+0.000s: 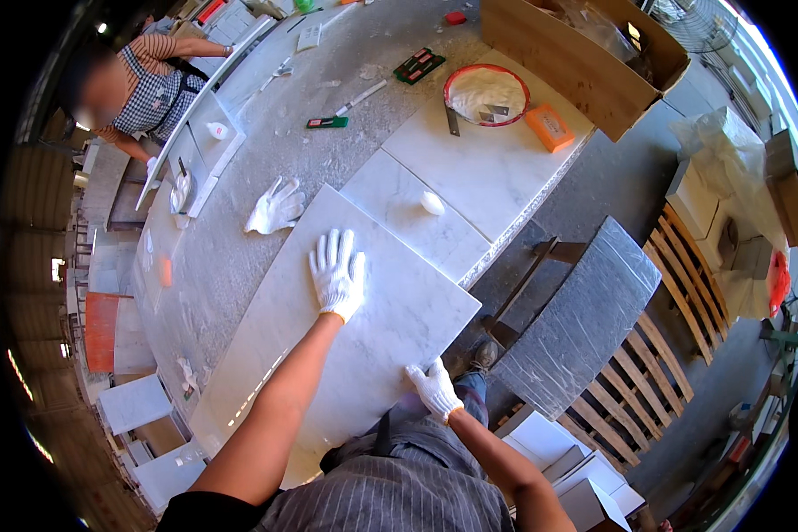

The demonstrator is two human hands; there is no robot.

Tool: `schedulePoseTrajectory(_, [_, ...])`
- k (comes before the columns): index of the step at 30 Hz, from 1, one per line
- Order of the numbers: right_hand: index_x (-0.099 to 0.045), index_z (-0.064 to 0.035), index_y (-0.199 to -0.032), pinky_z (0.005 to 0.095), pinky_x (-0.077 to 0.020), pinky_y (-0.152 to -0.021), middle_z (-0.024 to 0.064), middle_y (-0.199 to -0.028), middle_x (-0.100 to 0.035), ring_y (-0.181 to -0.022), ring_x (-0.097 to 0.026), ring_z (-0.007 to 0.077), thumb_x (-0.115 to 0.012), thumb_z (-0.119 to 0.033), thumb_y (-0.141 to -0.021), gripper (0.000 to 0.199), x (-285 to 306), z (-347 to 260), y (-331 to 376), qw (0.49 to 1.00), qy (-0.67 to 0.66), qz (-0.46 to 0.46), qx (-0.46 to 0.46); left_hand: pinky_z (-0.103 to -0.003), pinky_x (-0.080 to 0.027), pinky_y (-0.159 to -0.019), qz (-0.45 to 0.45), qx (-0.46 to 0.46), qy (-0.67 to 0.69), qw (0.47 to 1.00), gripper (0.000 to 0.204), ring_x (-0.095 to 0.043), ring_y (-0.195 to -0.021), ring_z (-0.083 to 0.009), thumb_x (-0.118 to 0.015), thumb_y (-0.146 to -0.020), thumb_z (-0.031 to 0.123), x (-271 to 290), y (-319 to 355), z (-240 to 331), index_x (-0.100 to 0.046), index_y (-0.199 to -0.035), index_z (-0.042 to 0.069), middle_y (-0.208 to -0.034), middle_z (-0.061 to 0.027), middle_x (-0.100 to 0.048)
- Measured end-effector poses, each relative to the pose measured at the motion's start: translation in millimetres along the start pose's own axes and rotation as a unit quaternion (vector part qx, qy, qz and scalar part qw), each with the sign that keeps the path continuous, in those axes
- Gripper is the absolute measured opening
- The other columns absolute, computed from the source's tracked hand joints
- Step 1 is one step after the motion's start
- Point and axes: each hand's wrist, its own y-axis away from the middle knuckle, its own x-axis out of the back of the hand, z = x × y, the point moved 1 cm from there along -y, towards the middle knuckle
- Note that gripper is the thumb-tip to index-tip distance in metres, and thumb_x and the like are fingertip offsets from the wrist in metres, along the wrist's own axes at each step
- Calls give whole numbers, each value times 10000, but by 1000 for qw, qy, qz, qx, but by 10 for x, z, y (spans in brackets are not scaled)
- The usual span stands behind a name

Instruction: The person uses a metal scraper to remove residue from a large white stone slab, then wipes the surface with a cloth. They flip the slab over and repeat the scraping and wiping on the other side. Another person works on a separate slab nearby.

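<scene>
A large white marble slab (377,266) with faint grey veins lies across the worktable in front of me. My left hand (337,279), in a white knitted glove, rests flat on its upper face with the fingers spread. At the slab's near right edge is my gloved right hand (434,392), its fingers closed around the edge; their undersides are hidden. Beyond the slab, smaller marble tiles (452,168) bear a small white rounded object (432,203). A loose white glove (276,207) lies on the dusty table, left of the slab's far corner.
A red-rimmed bowl (486,94) of white powder and an orange box (550,127) sit on the far tiles. Green-handled tools (328,122) lie farther left. A cardboard box (585,53) stands behind. At right are a grey bench (585,319) and wooden pallets (634,386). Another person (164,84) works at far left.
</scene>
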Motion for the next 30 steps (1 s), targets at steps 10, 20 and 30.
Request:
schedulePoseTrajectory(10, [-607,-11,-980,272,-520,-616,47,-764,-639,-688,-620,137,-586,-291,-947,282,1077,-1281,-37,903,277,-297,-143,-561,-177,-1133,16,46,1,999,512,-300,-1389,-341,-439,-972,420,-5,-70,80,-434,-1423,178,-1477,-110,-394])
schedulePoseTrajectory(20, [-587,-122,-1183,412,-530,-740,147,-998,-674,-877,-658,341,-682,-269,-843,382,1492,-3378,-1455,682,476,318,456,-545,-212,-1121,21,26,19,999,480,-335,-1367,-357,-450,-973,374,85,-112,243,-477,-1394,145,-1446,-129,-432])
schedulePoseTrajectory(30, [-677,-90,-925,472,-536,-721,188,-943,-683,-862,-666,382,-545,-210,-868,187,1301,-3728,-2317,631,617,343,324,-529,-229,-1112,32,38,44,998,448,-362,-1337,-357,-481,-957,352,110,-116,213,-511,-1356,152,-1410,-121,-466])
